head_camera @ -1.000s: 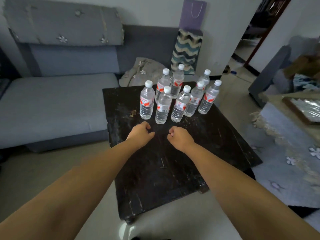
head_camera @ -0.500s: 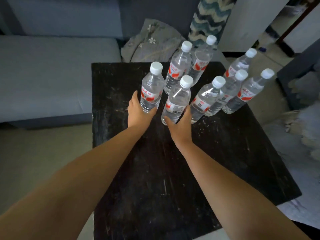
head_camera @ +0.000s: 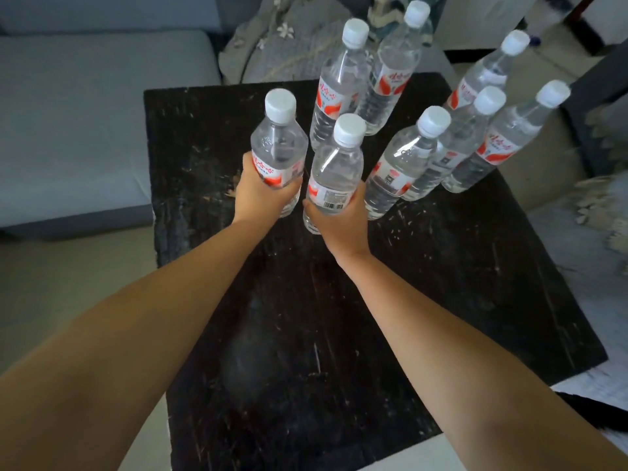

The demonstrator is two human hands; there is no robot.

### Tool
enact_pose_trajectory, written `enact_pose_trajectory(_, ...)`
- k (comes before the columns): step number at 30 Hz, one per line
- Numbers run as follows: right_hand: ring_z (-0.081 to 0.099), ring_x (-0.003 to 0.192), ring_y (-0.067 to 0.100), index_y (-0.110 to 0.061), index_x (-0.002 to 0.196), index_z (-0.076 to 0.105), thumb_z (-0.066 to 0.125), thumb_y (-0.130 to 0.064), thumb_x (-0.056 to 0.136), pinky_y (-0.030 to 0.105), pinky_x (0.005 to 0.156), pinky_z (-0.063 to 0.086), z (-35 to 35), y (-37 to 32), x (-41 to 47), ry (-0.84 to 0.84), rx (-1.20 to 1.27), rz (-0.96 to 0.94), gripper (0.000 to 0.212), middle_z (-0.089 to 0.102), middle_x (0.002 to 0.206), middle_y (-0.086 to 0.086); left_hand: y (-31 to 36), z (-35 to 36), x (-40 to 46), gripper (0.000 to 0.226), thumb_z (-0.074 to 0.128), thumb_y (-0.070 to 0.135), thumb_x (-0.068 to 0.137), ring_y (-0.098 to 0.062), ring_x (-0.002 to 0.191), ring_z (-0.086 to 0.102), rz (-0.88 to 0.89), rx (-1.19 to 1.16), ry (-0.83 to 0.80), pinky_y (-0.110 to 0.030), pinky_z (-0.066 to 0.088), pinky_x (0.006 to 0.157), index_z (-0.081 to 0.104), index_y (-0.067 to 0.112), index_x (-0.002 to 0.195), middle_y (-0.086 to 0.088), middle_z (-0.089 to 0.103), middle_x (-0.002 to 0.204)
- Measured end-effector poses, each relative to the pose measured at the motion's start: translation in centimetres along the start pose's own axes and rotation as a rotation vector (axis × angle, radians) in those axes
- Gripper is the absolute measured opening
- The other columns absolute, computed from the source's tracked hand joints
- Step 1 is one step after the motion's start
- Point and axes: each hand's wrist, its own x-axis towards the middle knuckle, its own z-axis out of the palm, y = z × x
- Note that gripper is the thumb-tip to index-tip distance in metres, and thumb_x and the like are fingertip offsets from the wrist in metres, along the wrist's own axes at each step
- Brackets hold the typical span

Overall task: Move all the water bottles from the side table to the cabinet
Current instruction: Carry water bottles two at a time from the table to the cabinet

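Your left hand (head_camera: 263,195) grips the front-left water bottle (head_camera: 277,147) round its red-and-white label, fingers curled about the lower body. Your right hand (head_camera: 341,219) grips the neighbouring bottle (head_camera: 334,171) at its barcode label, thumb on the left side. Both bottles upright over the black side table (head_camera: 306,334). Five more bottles (head_camera: 404,161) stand behind and right on the table. Grey sofa (head_camera: 85,107) beside the table.

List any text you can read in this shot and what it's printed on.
None reads clearly.
Bottle in left hand: red characters on the label, too blurred to read.
Bottle in right hand: barcode, digits too small.
Standing bottles: red label script, too blurred.
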Motion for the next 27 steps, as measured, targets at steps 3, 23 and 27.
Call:
enact_pose_trajectory(3,0.061,0.105,-0.007,-0.016,0.131,0.046,0.085,-0.026,0.069,0.005,0.08,0.048,-0.6,0.3,-2.4,-0.05,-0.003,0.005,0.074,0.063,0.121,-0.004,-0.7,-0.9,-2.9,0.078,0.082,0.043,0.062,-0.004,0.104,0.061,-0.006,-0.007,-0.078,-0.026,0.05,0.087,0.039,0.034,0.127,0.013,0.061,0.116)
enact_pose_trajectory(23,0.064,0.088,-0.006,-0.051,0.098,0.048,0.077,-0.04,0.063,0.017,0.072,0.05,-17.2,-1.7,-27.8,0.191,-0.22,0.147,0.047,0.064,0.093,-0.023,1.2,0.3,-27.3,0.05,0.076,0.038,0.07,-0.019,0.098,0.068,-0.02,0.196,-0.664,-0.047,0.052,0.093,0.058,0.024,0.115,0.001,0.07,0.106)
enact_pose_trajectory(27,0.066,0.1,0.012,-0.02,0.118,0.052,0.081,-0.031,0.068,0.041,0.092,0.054,-25.1,-2.0,-34.3,0.344,-0.19,0.22,0.059,0.067,0.106,-0.005,3.9,5.2,-34.2,0.043,0.076,0.042,0.069,-0.015,0.091,0.07,0.096,0.207,-0.88,-0.046,0.054,0.09,0.061,0.029,0.107,0.003,0.072,0.098)
